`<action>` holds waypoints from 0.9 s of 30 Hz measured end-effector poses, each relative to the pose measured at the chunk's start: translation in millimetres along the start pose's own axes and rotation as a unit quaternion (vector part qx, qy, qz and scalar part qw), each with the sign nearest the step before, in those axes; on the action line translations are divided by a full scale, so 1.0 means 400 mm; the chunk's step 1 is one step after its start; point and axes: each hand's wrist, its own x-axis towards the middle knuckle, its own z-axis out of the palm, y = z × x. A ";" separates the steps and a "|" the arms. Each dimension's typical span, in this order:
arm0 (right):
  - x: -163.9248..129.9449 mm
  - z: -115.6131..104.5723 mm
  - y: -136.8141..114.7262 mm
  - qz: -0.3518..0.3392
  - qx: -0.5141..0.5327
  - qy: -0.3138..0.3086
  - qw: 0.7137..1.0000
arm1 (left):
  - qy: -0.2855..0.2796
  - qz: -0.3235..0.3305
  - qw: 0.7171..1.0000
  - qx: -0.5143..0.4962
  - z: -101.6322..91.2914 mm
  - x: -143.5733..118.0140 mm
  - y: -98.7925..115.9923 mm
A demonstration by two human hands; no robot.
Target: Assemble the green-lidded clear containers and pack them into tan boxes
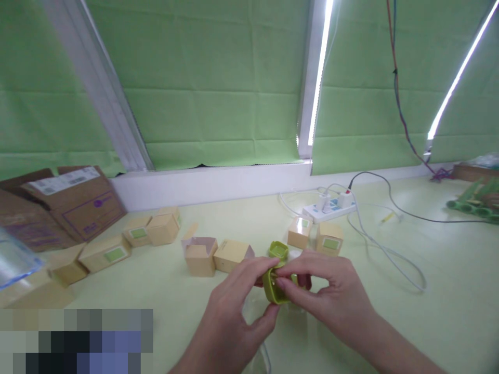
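Observation:
Between my hands is a small green plastic case [270, 292], tilted with its hollow side toward my right hand. My left hand [244, 304] grips its rim between thumb and fingers. The thumb and fingers of my right hand [323, 288] pinch together inside the hollow; whatever they hold there is too small or hidden to name. Just beyond stands another green plastic piece [278, 250], with a white item [295, 254] partly hidden beside it. To the left are an opened small cardboard box [200, 259] and another small box [233, 254].
Two small boxes [329, 239] stand behind my right hand, before a white power strip [329, 209] with plugs. A white cable [385, 249] loops across the right side. Several small boxes [161, 227] and a large carton [83, 210] are at left. Green tubes [473, 208] lie far right.

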 end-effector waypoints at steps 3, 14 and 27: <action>0.001 -0.002 0.002 0.014 -0.012 -0.019 1.000 | 0.005 0.003 1.000 -0.002 0.004 0.001 0.000; -0.002 0.006 0.005 0.044 0.003 -0.022 0.999 | 0.014 -0.010 0.999 -0.034 0.000 0.003 -0.011; -0.007 0.009 0.009 0.059 0.026 -0.005 0.998 | 0.019 -0.011 0.999 -0.023 0.001 -0.001 -0.011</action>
